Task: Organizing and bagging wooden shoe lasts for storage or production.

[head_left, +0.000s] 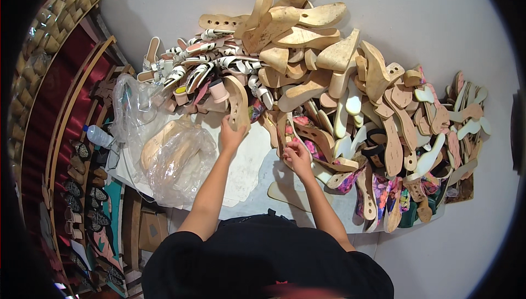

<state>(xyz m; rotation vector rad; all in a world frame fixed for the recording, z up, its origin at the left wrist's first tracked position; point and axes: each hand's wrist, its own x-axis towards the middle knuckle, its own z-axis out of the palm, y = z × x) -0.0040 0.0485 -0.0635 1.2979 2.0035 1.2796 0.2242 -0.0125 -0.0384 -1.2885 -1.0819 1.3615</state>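
My left hand (232, 135) grips the lower end of a pale wooden shoe sole (237, 100), which stands upright with a row of holes along it. To the right, my right hand (298, 159) has its fingers curled together beside a narrow wooden sole (282, 129) in the pile. Whatever those fingers pinch, if anything, is too small to make out. Floral fabric (301, 121) shows just beyond this hand. Between my hands lie white paper sheets (241, 159) on the table. A flat cream sole shape (293, 196) rests nearer my body.
Wooden wedge soles (312, 36) are heaped at the back, with white strappy sandals (200, 74) to their left. Pink and pale insoles (402, 123) crowd the right. A clear plastic bag (181, 162) holds wooden pieces. A bottle (98, 136) and shelved shoes (96, 217) stand left.
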